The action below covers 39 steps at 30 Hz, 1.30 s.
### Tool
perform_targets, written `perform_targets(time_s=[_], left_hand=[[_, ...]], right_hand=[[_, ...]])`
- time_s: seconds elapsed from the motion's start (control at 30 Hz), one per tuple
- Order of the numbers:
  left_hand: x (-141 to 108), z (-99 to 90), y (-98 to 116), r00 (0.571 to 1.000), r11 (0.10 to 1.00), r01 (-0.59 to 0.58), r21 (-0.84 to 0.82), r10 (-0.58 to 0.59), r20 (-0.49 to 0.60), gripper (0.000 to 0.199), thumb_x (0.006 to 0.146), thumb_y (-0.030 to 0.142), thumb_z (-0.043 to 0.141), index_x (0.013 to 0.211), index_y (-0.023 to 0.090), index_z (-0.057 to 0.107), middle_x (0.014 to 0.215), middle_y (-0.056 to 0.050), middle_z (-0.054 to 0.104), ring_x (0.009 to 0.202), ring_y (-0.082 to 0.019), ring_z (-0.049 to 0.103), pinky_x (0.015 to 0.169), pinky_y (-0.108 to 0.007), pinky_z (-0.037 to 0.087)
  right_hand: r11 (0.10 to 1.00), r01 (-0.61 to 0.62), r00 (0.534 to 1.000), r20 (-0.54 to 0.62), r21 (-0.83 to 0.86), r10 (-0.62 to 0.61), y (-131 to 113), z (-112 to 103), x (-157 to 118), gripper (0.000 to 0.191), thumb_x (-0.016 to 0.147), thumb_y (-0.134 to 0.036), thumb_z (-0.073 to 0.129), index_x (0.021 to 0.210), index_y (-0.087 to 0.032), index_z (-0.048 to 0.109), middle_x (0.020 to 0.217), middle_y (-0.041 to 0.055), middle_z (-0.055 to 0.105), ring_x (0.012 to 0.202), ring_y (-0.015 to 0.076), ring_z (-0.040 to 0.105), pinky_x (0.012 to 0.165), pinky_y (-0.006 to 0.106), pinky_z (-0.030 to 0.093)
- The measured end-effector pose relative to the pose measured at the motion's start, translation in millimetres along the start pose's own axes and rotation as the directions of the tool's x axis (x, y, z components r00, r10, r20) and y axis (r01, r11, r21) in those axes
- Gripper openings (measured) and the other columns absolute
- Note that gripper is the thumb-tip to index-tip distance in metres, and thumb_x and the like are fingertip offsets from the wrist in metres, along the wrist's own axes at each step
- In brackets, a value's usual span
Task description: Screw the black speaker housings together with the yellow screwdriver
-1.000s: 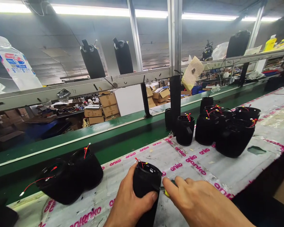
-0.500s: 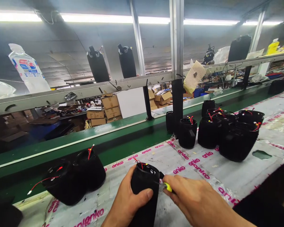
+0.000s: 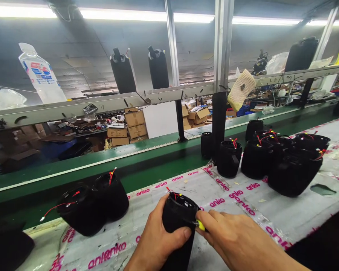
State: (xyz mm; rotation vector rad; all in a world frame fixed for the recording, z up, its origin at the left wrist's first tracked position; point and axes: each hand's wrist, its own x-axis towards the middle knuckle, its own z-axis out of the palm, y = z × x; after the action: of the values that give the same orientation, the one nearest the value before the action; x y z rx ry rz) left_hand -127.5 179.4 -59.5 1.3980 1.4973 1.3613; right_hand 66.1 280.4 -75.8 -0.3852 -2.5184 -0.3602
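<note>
My left hand (image 3: 165,235) is wrapped round a black fabric-covered housing (image 3: 179,216), thumb across its front. The housing stands nearly upright with its open top facing up, and red and yellow wires poke out at the rim. At its right side my right hand (image 3: 226,229) is closed on a small yellow-handled tool (image 3: 200,225). The tool's thin metal part meets the housing's upper right edge; its tip is hidden. The right fingertips also touch the rim there.
Two similar black housings (image 3: 81,210) stand at the left, and several more (image 3: 257,160) at the right, on the printed white sheet (image 3: 158,210). Behind runs a green conveyor (image 3: 152,171), with a metal shelf rail (image 3: 101,103) above. A plastic bottle (image 3: 42,75) stands on the rail.
The view has shifted slightly, so the surroundings sit farther right. My right hand and the tool have come closer against the housing's upper right edge. My left hand keeps its hold.
</note>
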Motion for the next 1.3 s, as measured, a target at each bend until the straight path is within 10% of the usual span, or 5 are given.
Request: perform_targets(time_s=[1.0, 1.3], left_hand=[[0, 22.5, 16, 0.978, 0.94, 0.168, 0.296, -0.122, -0.17, 0.068, 0.07, 0.03, 0.073, 0.133, 0.017, 0.05, 0.129, -0.011, 0.067, 0.118, -0.032, 0.062, 0.105, -0.046, 0.044], [1, -8.7, -8, 1.0, 1.0, -0.012, -0.004, 0.011, -0.025, 0.062, 0.079, 0.049, 0.076, 0.131, 0.023, 0.055, 0.129, -0.005, 0.069, 0.116, -0.029, 0.064, 0.102, -0.039, 0.046]], right_hand=[[0.991, 0.035, 0.982, 0.191, -0.126, -0.011, 2, -6, -7, 0.033, 0.072, -0.005, 0.059, 0.098, -0.023, 0.05, 0.069, -0.0024, 0.058, 0.044, 0.0201, 0.055, 0.046, 0.039, 0.011], [0.797, -0.252, 0.964, 0.072, 0.549, 0.255, -1, -1, 3, 0.012, 0.108, -0.028, 0.039, 0.102, -0.026, 0.05, 0.08, -0.005, 0.067, 0.067, 0.0152, 0.068, 0.057, 0.029, 0.039]])
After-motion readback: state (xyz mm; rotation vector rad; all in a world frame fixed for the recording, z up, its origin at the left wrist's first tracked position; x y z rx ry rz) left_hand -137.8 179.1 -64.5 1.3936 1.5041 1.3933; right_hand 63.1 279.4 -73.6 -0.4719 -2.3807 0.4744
